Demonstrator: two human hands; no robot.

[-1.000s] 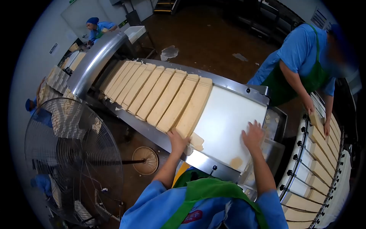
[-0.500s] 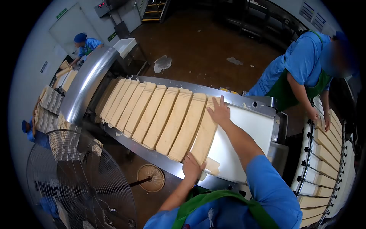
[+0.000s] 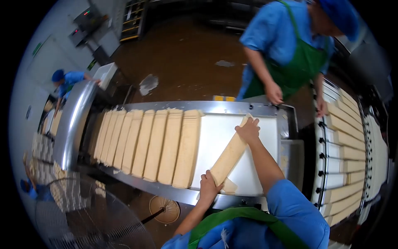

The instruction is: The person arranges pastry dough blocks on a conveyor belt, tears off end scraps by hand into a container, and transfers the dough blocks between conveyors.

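Now the slab [image 3: 229, 157] sits askew over the white belt [image 3: 215, 129], parted from the row [image 3: 161, 145] on the left; half a second ago it lay close alongside that row. A wedge of bare belt has opened between the two, so this piece is separate and can be handled on its own. The right hand [image 3: 248, 130] grasps its far end, thumb and fingers spread over the top and edges, while the left hand [image 3: 209, 186] grips the near end by the corner. Whether the slab is wholly lifted or partly resting is hard to tell.

It is a long, flat-topped block, pale tan and matte, apparently firm enough to keep straight between two holds. The row's pieces share that shape, packed side by side, with faint ridges across some far ends and rough crumbs along the edges. A thin, ragged scrap [image 3: 229, 186] of similar colour lies flat beside the slab's near end. Around the smooth belt runs a shiny metal frame [image 3: 244, 108].
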